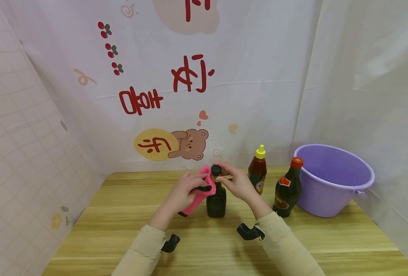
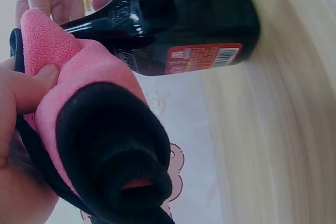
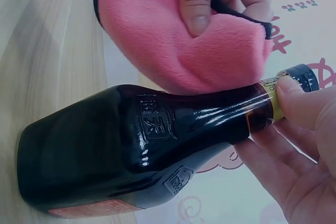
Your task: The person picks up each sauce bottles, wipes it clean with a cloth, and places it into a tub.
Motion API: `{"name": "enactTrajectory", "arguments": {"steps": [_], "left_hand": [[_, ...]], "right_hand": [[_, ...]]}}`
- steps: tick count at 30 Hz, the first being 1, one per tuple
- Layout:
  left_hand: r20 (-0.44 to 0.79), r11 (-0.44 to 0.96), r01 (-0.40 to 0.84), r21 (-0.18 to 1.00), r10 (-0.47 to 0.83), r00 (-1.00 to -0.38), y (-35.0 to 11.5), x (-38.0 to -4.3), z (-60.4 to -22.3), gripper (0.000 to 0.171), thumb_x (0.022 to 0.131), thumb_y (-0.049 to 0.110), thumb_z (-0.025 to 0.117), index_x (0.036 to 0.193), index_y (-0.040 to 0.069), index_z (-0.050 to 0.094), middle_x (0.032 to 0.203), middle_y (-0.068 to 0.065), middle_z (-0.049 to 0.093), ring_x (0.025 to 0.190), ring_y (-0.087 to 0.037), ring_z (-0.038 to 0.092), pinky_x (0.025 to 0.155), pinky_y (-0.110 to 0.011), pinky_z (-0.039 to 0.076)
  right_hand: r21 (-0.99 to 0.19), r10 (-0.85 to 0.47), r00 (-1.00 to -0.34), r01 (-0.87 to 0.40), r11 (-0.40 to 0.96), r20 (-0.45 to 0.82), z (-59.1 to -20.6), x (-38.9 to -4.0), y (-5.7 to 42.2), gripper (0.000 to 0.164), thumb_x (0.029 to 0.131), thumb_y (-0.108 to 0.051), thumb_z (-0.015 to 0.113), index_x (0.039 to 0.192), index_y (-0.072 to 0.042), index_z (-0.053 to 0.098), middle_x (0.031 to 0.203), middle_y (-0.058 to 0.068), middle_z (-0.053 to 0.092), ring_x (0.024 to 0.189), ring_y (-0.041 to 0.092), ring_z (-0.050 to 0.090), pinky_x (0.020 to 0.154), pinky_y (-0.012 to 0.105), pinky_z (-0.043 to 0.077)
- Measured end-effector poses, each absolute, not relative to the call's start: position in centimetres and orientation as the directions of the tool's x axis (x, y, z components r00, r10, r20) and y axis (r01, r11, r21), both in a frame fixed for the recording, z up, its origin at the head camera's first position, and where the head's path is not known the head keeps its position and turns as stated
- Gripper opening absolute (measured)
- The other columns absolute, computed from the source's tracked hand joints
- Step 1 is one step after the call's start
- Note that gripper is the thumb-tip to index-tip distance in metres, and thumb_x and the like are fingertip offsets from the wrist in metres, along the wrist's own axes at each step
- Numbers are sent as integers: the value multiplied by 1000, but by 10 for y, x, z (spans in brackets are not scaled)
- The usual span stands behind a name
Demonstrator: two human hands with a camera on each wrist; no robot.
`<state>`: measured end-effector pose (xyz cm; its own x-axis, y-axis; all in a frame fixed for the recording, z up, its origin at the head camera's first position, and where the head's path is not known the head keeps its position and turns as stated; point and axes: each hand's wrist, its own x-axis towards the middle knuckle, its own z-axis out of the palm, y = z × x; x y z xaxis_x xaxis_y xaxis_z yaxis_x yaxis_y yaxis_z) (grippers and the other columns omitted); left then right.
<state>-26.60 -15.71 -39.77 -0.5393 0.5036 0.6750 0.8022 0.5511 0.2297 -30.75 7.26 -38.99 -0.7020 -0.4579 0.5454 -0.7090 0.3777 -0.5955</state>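
Note:
A dark glass sauce bottle (image 1: 216, 205) with a black cap stands upright on the wooden table. My right hand (image 1: 237, 183) grips its neck just under the cap, thumb on the yellow neck band in the right wrist view. In my left hand (image 1: 187, 188) is a folded pink cloth (image 3: 157, 30) with black edging, pinched between thumb and fingers. The cloth lies against the bottle's neck and shoulder in the right wrist view. A red label (image 2: 202, 57) with a barcode shows low on the bottle in the left wrist view.
Right of the hands stand a red sauce bottle (image 1: 257, 168) with a yellow tip and a dark bottle (image 1: 287, 191) with a red cap. A purple bucket (image 1: 319, 199) is at the table's right side. A printed white curtain (image 1: 259, 96) hangs behind the table (image 1: 128, 214).

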Motion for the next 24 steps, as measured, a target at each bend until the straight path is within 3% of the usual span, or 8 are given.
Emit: {"name": "enactTrajectory", "arguments": {"steps": [12, 24], "left_hand": [[591, 589, 768, 251, 535, -604, -162, -262, -415, 24, 82, -7, 73, 93, 15, 70, 122, -4, 69, 108, -26, 61, 94, -42, 47], [588, 586, 771, 250, 541, -602, -167, -262, -427, 27, 80, -9, 73, 89, 15, 67, 120, -5, 69, 108, -26, 61, 95, -44, 46]], "right_hand": [[-596, -455, -705, -706, 381, 544, -391, -307, 72, 48, 90, -7, 71, 136, -14, 58, 105, 7, 73, 97, 24, 70, 79, 45, 56], [-592, -458, -700, -712, 379, 548, -391, -307, 73, 48, 91, -7, 70, 137, -15, 57, 107, 6, 72, 98, 23, 69, 79, 45, 56]]}}
